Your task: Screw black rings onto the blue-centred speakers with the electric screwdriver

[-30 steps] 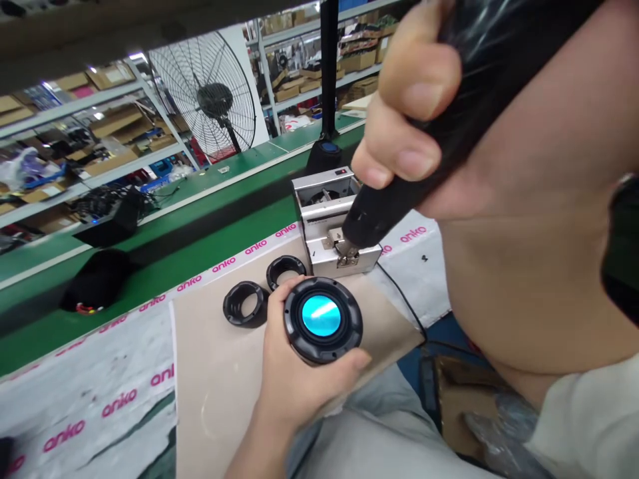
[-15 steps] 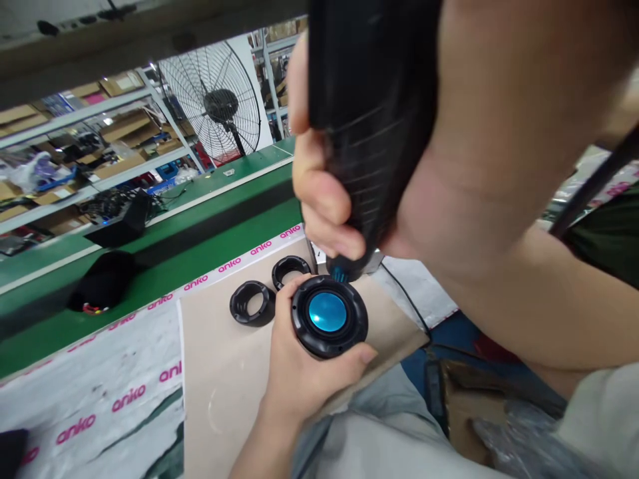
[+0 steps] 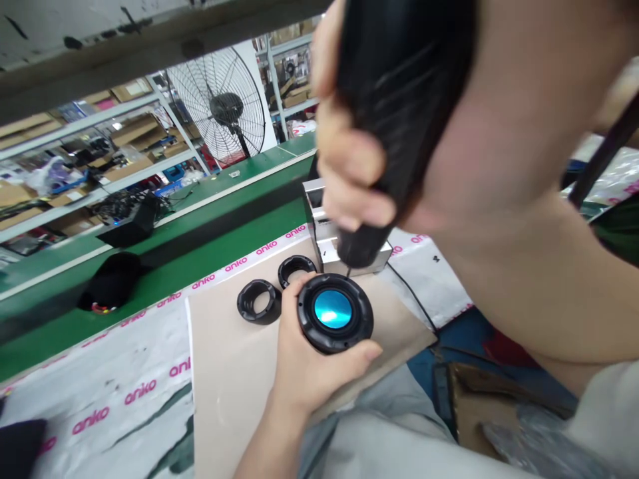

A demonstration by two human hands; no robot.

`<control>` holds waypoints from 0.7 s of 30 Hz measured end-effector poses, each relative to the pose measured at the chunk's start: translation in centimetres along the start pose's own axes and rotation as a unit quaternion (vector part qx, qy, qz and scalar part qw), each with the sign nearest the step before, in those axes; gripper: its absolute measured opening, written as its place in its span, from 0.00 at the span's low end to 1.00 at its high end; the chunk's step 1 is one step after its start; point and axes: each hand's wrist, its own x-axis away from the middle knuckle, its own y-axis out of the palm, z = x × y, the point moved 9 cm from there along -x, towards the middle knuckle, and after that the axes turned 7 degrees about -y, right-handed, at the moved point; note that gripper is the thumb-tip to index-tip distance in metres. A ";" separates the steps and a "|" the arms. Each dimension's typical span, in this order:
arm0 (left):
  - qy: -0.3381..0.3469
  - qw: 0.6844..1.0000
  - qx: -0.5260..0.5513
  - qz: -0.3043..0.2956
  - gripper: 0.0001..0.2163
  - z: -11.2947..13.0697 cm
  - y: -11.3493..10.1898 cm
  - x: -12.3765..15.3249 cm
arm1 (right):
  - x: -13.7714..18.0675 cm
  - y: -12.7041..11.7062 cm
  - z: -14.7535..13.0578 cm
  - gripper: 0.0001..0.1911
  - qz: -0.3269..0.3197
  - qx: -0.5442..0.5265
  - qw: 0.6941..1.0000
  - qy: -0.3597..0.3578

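My left hand (image 3: 312, 372) is wrapped round a round black speaker (image 3: 360, 309) with a shiny blue disc in its middle, held face up above a beige board (image 3: 234, 399). In my right hand (image 3: 354, 173) is a black electric screwdriver (image 3: 399, 126), pointing down. Its thin bit meets or hovers just over the far rim of the speaker; I cannot tell which. Two black rings (image 3: 258, 301) with notched rims lie on the board, left of and behind the speaker.
Behind the screwdriver stands a silver metal box (image 3: 324, 226), with a black cable (image 3: 412, 299) running to its right. A green conveyor bench (image 3: 210, 233) crosses behind, bearing a black cap-like object (image 3: 110, 283). A large fan (image 3: 227, 108) and loaded shelves (image 3: 84, 116) stand beyond.
The screwdriver has risen and shifted right in view; its thin bit now shows where a blue tip was before. The whole scene has slid slightly right, and more of the metal box is visible.
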 end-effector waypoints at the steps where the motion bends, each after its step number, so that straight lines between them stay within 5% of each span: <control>1: -0.001 1.000 0.003 0.002 0.42 -0.3 0.0 0.1 | 0.0 -0.4 0.2 0.43 0.011 -0.001 1.000 -0.008; 16: -0.007 1.000 0.013 0.005 0.45 -0.1 -0.3 -0.3 | 0.4 -5.1 5.5 0.40 0.146 -0.002 0.982 -0.121; 21: -0.015 0.999 0.031 -0.019 0.48 -0.2 -0.1 -0.6 | 1.3 -4.7 1.7 0.39 0.133 -0.018 0.987 -0.092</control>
